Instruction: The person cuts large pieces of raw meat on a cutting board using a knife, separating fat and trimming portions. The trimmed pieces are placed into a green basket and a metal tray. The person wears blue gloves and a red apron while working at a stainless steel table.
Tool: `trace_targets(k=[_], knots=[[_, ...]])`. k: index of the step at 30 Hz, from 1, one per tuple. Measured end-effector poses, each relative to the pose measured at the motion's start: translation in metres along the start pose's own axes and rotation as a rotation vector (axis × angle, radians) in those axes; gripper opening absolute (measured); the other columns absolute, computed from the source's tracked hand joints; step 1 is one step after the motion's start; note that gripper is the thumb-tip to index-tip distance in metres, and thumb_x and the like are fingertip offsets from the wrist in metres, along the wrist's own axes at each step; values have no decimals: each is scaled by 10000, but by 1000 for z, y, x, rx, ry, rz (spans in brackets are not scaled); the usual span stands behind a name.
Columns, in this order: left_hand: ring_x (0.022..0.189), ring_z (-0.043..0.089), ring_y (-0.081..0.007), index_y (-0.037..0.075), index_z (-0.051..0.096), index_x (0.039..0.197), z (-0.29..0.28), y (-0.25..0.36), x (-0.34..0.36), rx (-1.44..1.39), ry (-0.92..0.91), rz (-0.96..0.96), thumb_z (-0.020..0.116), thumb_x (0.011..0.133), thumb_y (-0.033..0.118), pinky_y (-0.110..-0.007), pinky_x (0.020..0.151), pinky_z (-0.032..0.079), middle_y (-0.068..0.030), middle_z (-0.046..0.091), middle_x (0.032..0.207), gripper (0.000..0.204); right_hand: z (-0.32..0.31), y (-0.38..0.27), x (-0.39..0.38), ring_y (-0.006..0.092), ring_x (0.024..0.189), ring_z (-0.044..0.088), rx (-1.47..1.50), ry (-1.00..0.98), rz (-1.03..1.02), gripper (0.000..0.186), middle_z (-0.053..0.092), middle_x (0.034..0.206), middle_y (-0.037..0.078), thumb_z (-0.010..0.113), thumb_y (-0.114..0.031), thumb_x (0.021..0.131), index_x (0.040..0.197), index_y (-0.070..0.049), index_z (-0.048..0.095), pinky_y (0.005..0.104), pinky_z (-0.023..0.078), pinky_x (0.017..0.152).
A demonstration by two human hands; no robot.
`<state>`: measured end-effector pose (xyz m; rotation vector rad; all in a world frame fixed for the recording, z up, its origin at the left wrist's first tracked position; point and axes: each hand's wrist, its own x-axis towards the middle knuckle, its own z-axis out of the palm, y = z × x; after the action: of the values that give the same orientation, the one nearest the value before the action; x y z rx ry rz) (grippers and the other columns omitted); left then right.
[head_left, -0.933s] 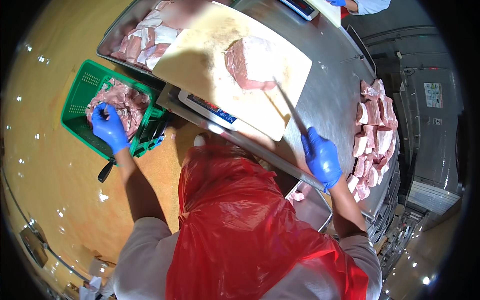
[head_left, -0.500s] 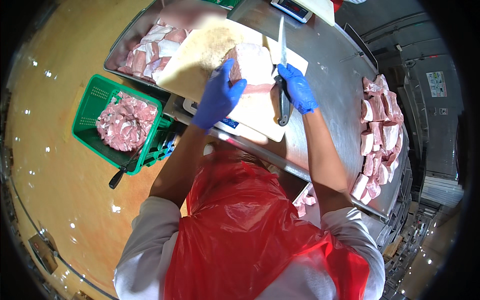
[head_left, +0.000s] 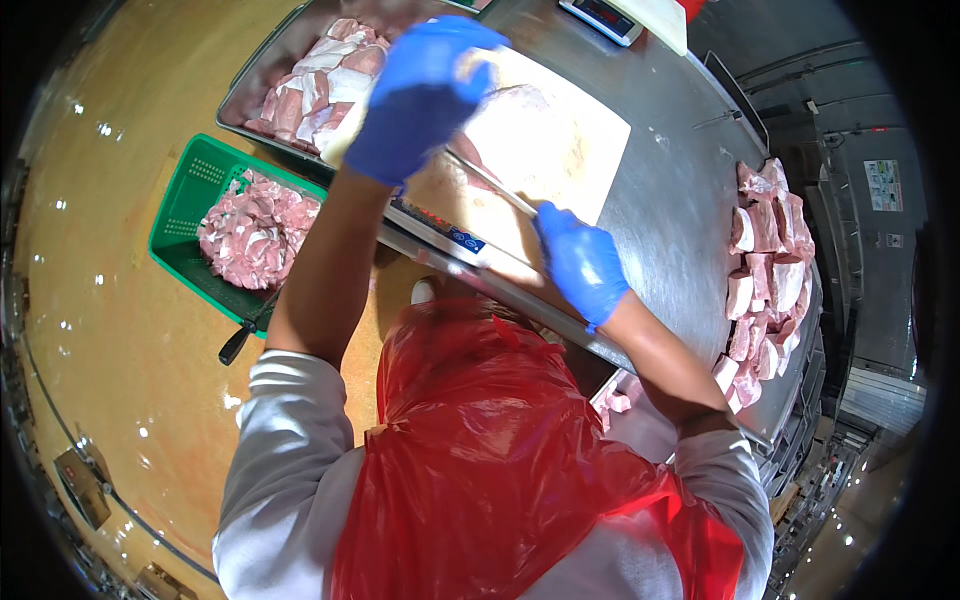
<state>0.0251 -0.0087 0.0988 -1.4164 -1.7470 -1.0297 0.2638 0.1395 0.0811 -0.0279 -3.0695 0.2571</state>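
Right, the steel tabletop [head_left: 670, 190] fills the upper right of the view, and on its near-left part sits the pale cutting board [head_left: 560, 150], with a tray of meat pieces [head_left: 310, 80] just beyond its left end and a green basket of trimmings [head_left: 215, 215] down on the floor side, well left of the person. A row of cut portions [head_left: 765, 270] lines the far right edge of the tabletop, well apart from the board. Now the hands: the left hand [head_left: 420, 95], blue-gloved, is curled and pressed down over the slab of meat [head_left: 515, 100] on the board, covering most of it, so only a pinkish edge peeks out to the right. The right hand [head_left: 582, 262] is closed round the handle of the knife [head_left: 490, 180], near the board's front edge. The blade runs long and thin from that hand up and to the left, its tip pointing in under the left hand towards the meat. The meat's own long axis is probably across the board, left to right, though the glove hides too much to be sure. The left hand is clearly nearer, right on top of it.
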Motion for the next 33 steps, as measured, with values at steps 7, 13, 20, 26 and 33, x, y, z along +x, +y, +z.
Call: trace_targets(k=[7, 13, 20, 26, 33], knots=[[1128, 592, -331, 114, 718, 1078, 46, 52, 32, 111, -966, -318, 623, 823, 42, -447, 935, 516, -79, 643, 1173, 281, 23, -12, 57, 373, 726, 697, 10, 37, -76, 198, 688, 854, 213, 559, -221, 966, 1049, -42, 566, 466, 555, 600], [1122, 588, -334, 85, 709, 1056, 50, 44, 17, 22, -883, -251, 579, 828, -34, -447, 943, 515, -94, 627, 1172, 289, 10, 46, -2, 379, 723, 697, -229, -317, 50, 195, 689, 852, 219, 527, -188, 963, 1122, -73, 522, 495, 544, 618], [1187, 596, -356, 63, 708, 1125, 19, 29, -33, -215, -15, -212, 665, 826, 2, -415, 1005, 488, -181, 640, 1274, 308, -49, 86, -48, 436, 699, 643, 34, -468, 101, 189, 642, 771, 238, 550, -223, 1005, 1011, -33, 552, 495, 495, 612], [1329, 488, -316, 239, 720, 1242, -38, 93, -80, 261, -136, -192, 651, 937, 289, -538, 1136, 332, -106, 603, 1370, 317, -49, 5, -4, 441, 746, 596, 608, -509, 319, 255, 621, 865, 264, 585, -272, 1002, 1010, -18, 607, 452, 488, 691], [1355, 441, -299, 274, 765, 1175, -135, 26, -98, 727, 11, 166, 526, 979, 503, -543, 1129, 317, 5, 628, 1364, 385, -74, -88, 37, 444, 705, 615, 434, -292, -200, 176, 628, 790, 220, 601, -195, 973, 993, -25, 564, 494, 489, 609]])
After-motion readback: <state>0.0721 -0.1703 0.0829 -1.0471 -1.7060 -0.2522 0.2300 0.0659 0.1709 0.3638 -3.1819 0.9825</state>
